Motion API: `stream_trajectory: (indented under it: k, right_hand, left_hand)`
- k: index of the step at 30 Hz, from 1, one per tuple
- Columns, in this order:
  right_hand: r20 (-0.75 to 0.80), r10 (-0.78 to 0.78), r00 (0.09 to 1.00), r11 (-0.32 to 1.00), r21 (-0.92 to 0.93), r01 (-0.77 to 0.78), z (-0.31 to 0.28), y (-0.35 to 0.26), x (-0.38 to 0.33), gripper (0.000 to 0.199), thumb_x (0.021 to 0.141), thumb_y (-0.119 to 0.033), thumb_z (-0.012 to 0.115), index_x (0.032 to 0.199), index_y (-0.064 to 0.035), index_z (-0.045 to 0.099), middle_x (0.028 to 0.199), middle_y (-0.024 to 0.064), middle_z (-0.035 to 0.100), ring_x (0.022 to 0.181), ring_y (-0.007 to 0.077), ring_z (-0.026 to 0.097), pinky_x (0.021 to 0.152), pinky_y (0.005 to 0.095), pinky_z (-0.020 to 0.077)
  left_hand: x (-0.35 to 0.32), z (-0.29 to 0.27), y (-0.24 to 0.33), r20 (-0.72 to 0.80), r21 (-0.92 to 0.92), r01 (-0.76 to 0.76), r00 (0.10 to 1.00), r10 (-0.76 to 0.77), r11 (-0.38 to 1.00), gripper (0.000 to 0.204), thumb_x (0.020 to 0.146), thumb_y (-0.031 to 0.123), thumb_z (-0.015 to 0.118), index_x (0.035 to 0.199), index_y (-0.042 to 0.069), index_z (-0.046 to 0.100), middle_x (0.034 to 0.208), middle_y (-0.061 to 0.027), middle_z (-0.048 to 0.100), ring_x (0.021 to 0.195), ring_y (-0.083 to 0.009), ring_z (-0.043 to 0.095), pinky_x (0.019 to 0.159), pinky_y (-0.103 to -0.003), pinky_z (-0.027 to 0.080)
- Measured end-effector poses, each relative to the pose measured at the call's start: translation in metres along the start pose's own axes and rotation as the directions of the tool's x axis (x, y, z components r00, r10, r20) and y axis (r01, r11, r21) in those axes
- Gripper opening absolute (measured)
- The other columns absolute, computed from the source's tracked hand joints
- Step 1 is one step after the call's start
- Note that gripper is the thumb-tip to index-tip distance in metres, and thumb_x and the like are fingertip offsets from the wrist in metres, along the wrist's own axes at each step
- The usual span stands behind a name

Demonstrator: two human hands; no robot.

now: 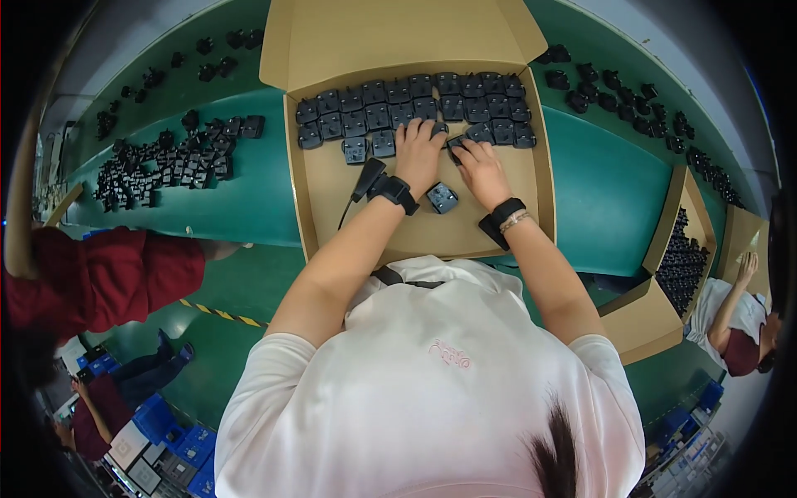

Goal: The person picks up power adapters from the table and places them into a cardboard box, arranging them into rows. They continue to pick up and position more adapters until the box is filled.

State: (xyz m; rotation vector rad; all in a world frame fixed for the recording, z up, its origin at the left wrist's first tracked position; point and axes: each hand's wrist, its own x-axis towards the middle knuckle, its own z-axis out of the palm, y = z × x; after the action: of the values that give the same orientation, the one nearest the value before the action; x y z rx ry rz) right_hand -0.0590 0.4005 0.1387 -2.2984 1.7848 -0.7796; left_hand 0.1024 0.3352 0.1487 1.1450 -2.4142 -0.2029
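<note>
Black plug adapters (378, 116) in rows along the far side of an open cardboard box (317, 189). Right hand (484, 172): fingers on one dark adapter (456, 144). Left hand (418, 155): fingertips at front row. Cannot tell whether either grips. Loose adapter (442, 197) between wrists.

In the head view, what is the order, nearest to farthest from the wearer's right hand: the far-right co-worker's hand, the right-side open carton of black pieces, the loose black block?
From the right hand:
1. Loose black block: between the wrists, to the left.
2. Open carton: right side.
3. Co-worker's hand: far right, beyond the carton.
</note>
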Motion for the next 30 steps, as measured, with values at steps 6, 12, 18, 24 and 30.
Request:
stream_trajectory:
  k: [6, 12, 18, 24, 30]
  right_hand:
    - [-0.076, 0.098, 0.992, 0.995, -0.029, -0.1, 0.005, -0.005, 0.007, 0.033, 0.072, -0.011, 0.069, 0.105, -0.0065, 0.065, 0.112, 0.0101, 0.06, 0.102, 0.0287, 0.053, 0.088, 0.0407, 0.0417]
    - [-0.112, 0.187, 0.976, 0.98, -0.052, -0.193, 0.007, -0.01, 0.016, 0.039, 0.065, -0.01, 0.075, 0.102, -0.0069, 0.066, 0.108, 0.0089, 0.061, 0.099, 0.0281, 0.053, 0.084, 0.04, 0.0426]
    - [-0.083, 0.224, 0.971, 0.969, -0.091, -0.231, 0.007, -0.013, 0.023, 0.037, 0.066, -0.013, 0.074, 0.102, -0.0079, 0.065, 0.104, 0.0093, 0.057, 0.1, 0.0288, 0.051, 0.084, 0.0404, 0.0408]
    - [-0.113, 0.157, 0.981, 0.988, 0.025, -0.155, -0.023, -0.005, 0.016, 0.043, 0.065, -0.012, 0.075, 0.106, -0.0082, 0.065, 0.11, 0.009, 0.056, 0.102, 0.0292, 0.049, 0.086, 0.0414, 0.0403]
    - [-0.121, 0.114, 0.986, 0.983, -0.132, -0.13, -0.03, 0.021, 0.013, 0.044, 0.064, -0.011, 0.076, 0.107, -0.0076, 0.066, 0.115, 0.0079, 0.056, 0.102, 0.029, 0.049, 0.087, 0.0414, 0.0398]
  left_hand:
    - [0.0, 0.007, -0.011, 0.042, 0.025, -0.001, 0.999, 0.0, 1.0, 0.045, 0.066, 0.007, 0.072, 0.111, 0.013, 0.064, 0.122, -0.0112, 0.055, 0.12, -0.0337, 0.043, 0.103, -0.051, 0.03]
    - [0.005, -0.006, 0.002, 0.087, -0.045, 0.064, 0.994, -0.06, 0.997, 0.048, 0.063, 0.012, 0.077, 0.109, 0.013, 0.065, 0.124, -0.0119, 0.053, 0.12, -0.0343, 0.043, 0.103, -0.053, 0.029]
    - [0.011, -0.003, 0.008, 0.04, -0.001, 0.07, 0.997, -0.07, 0.998, 0.049, 0.06, 0.018, 0.08, 0.107, 0.013, 0.068, 0.121, -0.0114, 0.053, 0.117, -0.0345, 0.043, 0.103, -0.055, 0.029]
    - [0.004, 0.0, 0.003, 0.006, 0.028, 0.026, 1.0, -0.026, 0.999, 0.046, 0.061, 0.018, 0.08, 0.106, 0.015, 0.07, 0.113, -0.0101, 0.053, 0.112, -0.0329, 0.045, 0.103, -0.054, 0.029]
    - [0.007, 0.004, 0.003, 0.011, 0.014, 0.066, 0.998, -0.066, 0.998, 0.043, 0.064, 0.013, 0.076, 0.106, 0.017, 0.071, 0.112, -0.0104, 0.051, 0.113, -0.032, 0.043, 0.105, -0.055, 0.027]
